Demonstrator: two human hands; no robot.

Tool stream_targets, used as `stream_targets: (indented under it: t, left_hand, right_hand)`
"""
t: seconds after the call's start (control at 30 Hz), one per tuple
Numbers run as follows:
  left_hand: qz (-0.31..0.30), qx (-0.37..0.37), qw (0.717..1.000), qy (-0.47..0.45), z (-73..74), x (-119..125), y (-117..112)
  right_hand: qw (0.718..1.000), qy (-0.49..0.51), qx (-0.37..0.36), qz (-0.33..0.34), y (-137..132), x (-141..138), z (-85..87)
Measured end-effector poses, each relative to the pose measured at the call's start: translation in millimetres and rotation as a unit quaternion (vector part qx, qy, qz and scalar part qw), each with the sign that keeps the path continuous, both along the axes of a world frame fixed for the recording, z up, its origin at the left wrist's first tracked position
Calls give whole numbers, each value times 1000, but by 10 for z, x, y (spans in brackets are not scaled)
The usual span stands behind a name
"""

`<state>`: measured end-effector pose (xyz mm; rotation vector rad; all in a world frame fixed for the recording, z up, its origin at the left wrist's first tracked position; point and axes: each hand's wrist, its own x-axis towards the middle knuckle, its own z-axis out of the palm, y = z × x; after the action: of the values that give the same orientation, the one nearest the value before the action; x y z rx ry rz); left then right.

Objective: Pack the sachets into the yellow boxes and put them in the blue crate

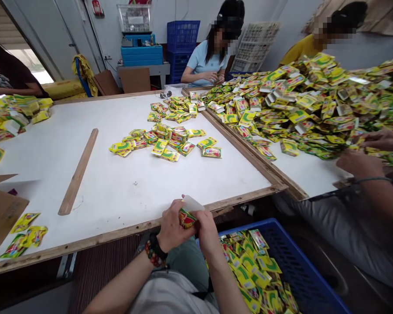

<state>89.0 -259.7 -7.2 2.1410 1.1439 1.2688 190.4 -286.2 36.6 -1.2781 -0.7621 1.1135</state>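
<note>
My left hand (172,224) is closed around a small yellow-green printed carton (186,218), held just over the table's front edge. Against the carton's right side, my right hand (207,229) pinches its end, where a white flap (193,203) stands up. What lies inside the carton is hidden. Beyond my hands, a loose group of similar small cartons (178,136) rests on the white table (131,187). To my right and below the tabletop, a blue basket (309,266) holds many more of them.
Wooden strips edge the table, and a loose wooden bar (78,172) lies on it. At left stand a cardboard box (5,213) and several yellow packets (26,233). A large heap of cartons (301,104) fills the right table, where a co-worker's hands (363,161) work. Other people sit around.
</note>
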Motion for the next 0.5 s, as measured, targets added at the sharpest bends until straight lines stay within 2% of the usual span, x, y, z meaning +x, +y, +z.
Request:
stream_targets:
  t: [0.07, 0.13, 0.23, 0.37, 0.43, 0.5]
  left_hand:
    - [-23, -29, 999, 14, -30, 21, -9]
    - [-33, -81, 996, 27, 2, 29, -5]
    - [-52, -131, 988, 64, 91, 32, 10]
    - [-48, -126, 987, 91, 131, 35, 22]
    - [-41, -121, 988, 88, 110, 34, 29]
    - [-36, -118, 989, 84, 72, 33, 35]
  right_hand:
    - [998, -39, 20, 37, -27, 90, 14]
    - [990, -102, 64, 79, -53, 153, 54]
    - [970, -205, 108, 75, -58, 174, 92]
    - [966, -251, 66, 12, -6, 141, 64]
    - [969, -244, 45, 15, 15, 143, 61]
    - [966, -248, 58, 45, 25, 157, 81]
